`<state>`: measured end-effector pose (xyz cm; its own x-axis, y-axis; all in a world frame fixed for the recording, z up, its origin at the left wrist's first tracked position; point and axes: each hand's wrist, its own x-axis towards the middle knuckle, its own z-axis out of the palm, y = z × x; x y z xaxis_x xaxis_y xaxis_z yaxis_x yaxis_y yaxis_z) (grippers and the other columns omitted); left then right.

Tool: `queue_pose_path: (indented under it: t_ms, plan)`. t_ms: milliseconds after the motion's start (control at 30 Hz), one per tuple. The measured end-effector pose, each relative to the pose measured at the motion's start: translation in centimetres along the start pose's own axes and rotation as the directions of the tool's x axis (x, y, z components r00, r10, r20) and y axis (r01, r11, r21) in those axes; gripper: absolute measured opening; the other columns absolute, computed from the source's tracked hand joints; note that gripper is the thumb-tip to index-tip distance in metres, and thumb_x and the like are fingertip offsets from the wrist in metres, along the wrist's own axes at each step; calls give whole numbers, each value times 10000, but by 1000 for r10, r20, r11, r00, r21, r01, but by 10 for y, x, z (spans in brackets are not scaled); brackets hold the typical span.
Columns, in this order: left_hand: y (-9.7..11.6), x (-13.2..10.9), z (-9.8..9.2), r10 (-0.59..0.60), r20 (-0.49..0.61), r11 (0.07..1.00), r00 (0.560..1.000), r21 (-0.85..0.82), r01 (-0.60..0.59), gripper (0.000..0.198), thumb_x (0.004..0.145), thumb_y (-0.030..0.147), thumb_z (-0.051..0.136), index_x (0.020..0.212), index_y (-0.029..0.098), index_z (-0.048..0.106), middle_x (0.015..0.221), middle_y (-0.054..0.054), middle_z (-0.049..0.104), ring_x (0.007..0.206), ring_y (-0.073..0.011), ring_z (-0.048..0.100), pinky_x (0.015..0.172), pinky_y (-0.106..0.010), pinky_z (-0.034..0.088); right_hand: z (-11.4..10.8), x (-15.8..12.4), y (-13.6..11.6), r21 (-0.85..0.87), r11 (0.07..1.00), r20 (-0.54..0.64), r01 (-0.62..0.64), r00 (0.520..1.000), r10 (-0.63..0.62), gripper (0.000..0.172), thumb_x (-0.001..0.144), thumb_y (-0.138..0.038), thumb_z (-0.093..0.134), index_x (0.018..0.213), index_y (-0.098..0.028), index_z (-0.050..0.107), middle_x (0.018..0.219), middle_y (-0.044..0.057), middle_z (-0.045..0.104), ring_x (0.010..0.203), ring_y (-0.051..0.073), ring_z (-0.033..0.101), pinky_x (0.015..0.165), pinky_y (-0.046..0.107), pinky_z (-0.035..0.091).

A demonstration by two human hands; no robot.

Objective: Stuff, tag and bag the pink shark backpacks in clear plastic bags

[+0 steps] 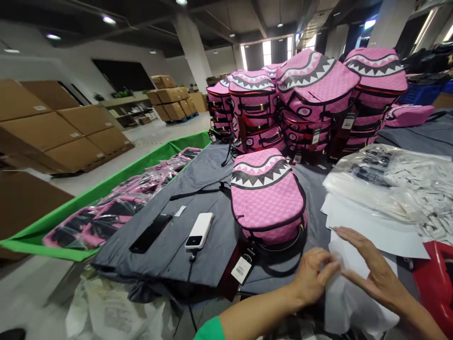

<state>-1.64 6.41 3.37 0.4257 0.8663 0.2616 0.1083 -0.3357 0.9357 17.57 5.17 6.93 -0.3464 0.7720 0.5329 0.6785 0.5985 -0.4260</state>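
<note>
My left hand [313,278] pinches the white sheet [357,302] near the tabletop [318,245] edge, while my right hand [377,269] lies open and flat against it.

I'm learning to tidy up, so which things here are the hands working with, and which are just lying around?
Working with: thin white sheet, pinched by the left hand, with the right hand over it.

Just lying around: pink checked shark-mouth backpack, white rectangular power bank, flat black phone.
</note>
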Motion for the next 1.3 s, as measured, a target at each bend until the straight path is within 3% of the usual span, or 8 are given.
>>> queue_pose_path:
  t_ms: [167, 267, 367, 733, 867, 1100, 1200, 1300]
  plan:
    - [6, -54, -71, 331, 143, 835, 933, 417, -360, 324, 1065, 339, 384, 947, 170, 633, 833, -49, 698, 787, -147, 618, 797, -320, 434, 26, 33, 1, 318, 944, 378, 93, 900, -216, 272, 927, -517, 651, 916, -247, 689, 757, -17, 674, 712, 151, 659, 1179, 464, 343]
    - [-3, -73, -103, 287, -155, 830, 945, 533, -165, 332, 1066, 360, 399, 921, 171, 629, 800, -37, 677, 768, -144, 600, 761, -311, 423, 61, 44, -10, 267, 949, 235, 168, 944, -234, 317, 1033, -402, 496, 802, -224, 621, 677, -26, 636, 607, 114, 614, 825, 282, 527]
    - [-23, -78, -122, 228, -411, 818, 883, 573, 55, 361, 1051, 393, 442, 852, 175, 650, 764, -26, 663, 747, -150, 578, 736, -317, 403, 92, 56, -28, 8, 973, 12, 232, 973, -232, 347, 1067, -380, 415, 819, -209, 587, 638, -21, 610, 509, 108, 568, 487, 245, 374]
    - [-45, -63, -141, 216, -705, 777, 675, 543, 319, 201, 942, 324, 646, 812, 171, 626, 757, -11, 621, 723, -163, 553, 688, -308, 413, 114, 89, -36, -427, 759, 31, 491, 847, -531, 371, 1060, -246, 388, 744, -200, 578, 576, -15, 542, 467, 126, 474, 540, 314, 271]
    - [-21, -67, -126, 504, -441, 653, 743, 757, 7, 76, 986, 202, 544, 980, 169, 612, 859, -51, 637, 824, -168, 570, 763, -311, 470, 116, 88, -37, -390, 785, 25, 482, 858, -514, 365, 1056, -260, 399, 733, -202, 558, 564, -13, 539, 455, 119, 465, 527, 305, 271]
    - [-61, -40, -118, 499, -45, 554, 866, 785, -278, 265, 1019, 365, 517, 916, 156, 642, 827, -40, 643, 784, -145, 579, 703, -274, 457, 109, 80, -35, -262, 889, -21, 377, 918, -396, 282, 1055, -312, 413, 867, -203, 593, 609, -11, 605, 452, 119, 526, 480, 279, 275]
    - [-78, -38, -121, 503, -17, 593, 864, 735, -330, 232, 993, 373, 570, 941, 161, 649, 836, -36, 638, 810, -139, 581, 735, -260, 464, 93, 57, -22, -44, 997, 82, 64, 995, -60, 330, 992, -541, 512, 997, -224, 601, 661, -35, 644, 469, 119, 569, 463, 234, 364]
    - [-80, -42, -123, 510, -23, 612, 860, 712, -344, 187, 967, 357, 616, 974, 174, 654, 878, -44, 646, 838, -140, 592, 761, -263, 479, 77, 36, -6, 183, 933, 302, -310, 921, 247, 498, 846, -714, 600, 807, -217, 605, 625, -24, 600, 520, 134, 564, 488, 221, 432]
